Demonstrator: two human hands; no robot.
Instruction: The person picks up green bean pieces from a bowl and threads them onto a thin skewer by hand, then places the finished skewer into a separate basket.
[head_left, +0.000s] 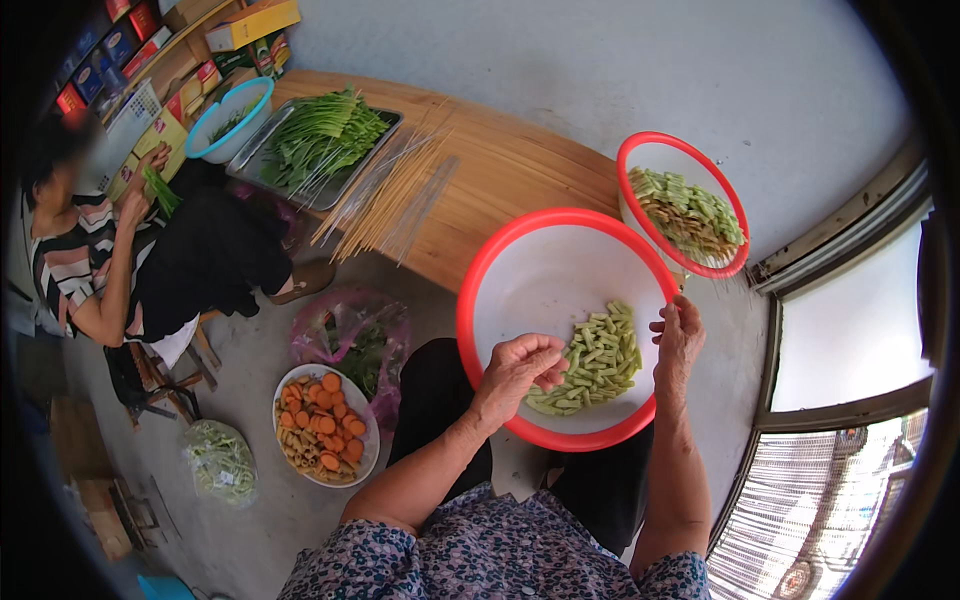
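A large white basin with a red rim rests on my lap, with cut green bean pieces heaped low in it. My left hand hovers over the basin at the left of the beans, its fingers curled inward. Whether it pinches a piece is hidden. Over the basin's right rim is my right hand, thumb and fingers drawn together; I cannot tell if something thin is between them. Just beyond it a second red-rimmed basin stands tilted, holding skewered beans and brownish skewered food.
On the wooden table lie bamboo skewers and a metal tray of leafy greens. A seated person holds greens at left. On the floor are a bowl of carrot slices and bagged vegetables.
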